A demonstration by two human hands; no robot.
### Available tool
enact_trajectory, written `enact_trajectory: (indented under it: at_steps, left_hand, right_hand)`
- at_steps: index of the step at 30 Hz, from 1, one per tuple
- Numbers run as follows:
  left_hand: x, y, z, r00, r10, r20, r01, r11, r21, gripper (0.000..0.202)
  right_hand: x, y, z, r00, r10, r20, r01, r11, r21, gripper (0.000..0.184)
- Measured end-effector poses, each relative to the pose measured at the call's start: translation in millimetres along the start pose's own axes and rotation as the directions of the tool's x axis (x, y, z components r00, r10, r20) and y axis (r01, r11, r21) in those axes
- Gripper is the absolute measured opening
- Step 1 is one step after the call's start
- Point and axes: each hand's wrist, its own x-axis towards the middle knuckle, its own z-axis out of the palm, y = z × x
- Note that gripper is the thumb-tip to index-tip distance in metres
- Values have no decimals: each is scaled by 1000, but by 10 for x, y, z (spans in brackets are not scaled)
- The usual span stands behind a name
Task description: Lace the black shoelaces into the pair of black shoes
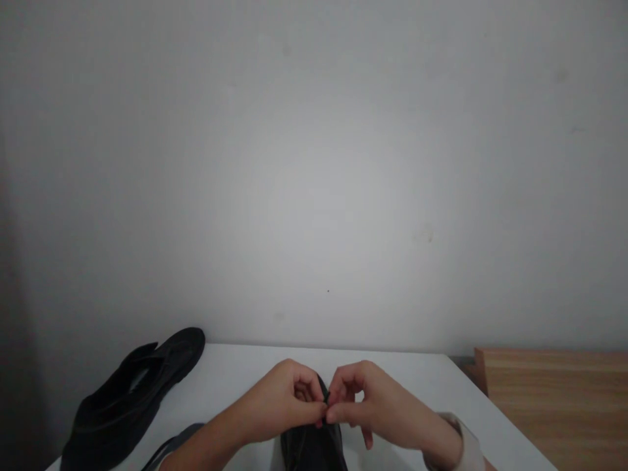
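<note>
White worktop [407, 373] is backed by scuffed grey wall [324, 163]; wood-grain panel [554, 405] is seen at right. Central black shoe [314, 451] is pinched by fingers of left hand [282, 400] and right hand [380, 405].

From my remote view, I can read no lettering or numbers on or around the central black shoe [314, 450].

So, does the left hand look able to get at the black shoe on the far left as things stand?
Probably yes: the black shoe lies uncovered to the left hand's left, though its fingertips are at the other shoe.
</note>
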Motion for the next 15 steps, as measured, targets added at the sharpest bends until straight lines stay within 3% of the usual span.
enact_trajectory:
  at_steps: [4,6,10,13,15]
  left_hand:
    - [-55,-39,21,998,23,-53,-23,1000,6,19]
    - [-106,-96,52,991,55,-120,-51,998,34,18]
    - [-218,-235,133,955,141,-261,-114,987,115,11]
    - [-269,-274,174,938,203,-282,-165,974,153,8]
    - [-274,-273,188,935,217,-281,-180,972,152,8]
  right_hand:
    - [-44,148,229,985,-15,-169,12,1000,-18,13]
    - [-74,193,306,974,-93,-208,67,990,-127,6]
    - [-151,226,389,895,-362,-260,240,883,-404,10]
    - [-194,271,420,846,-392,-361,235,883,-407,12]
    - [-207,328,429,821,-443,-359,270,857,-440,14]
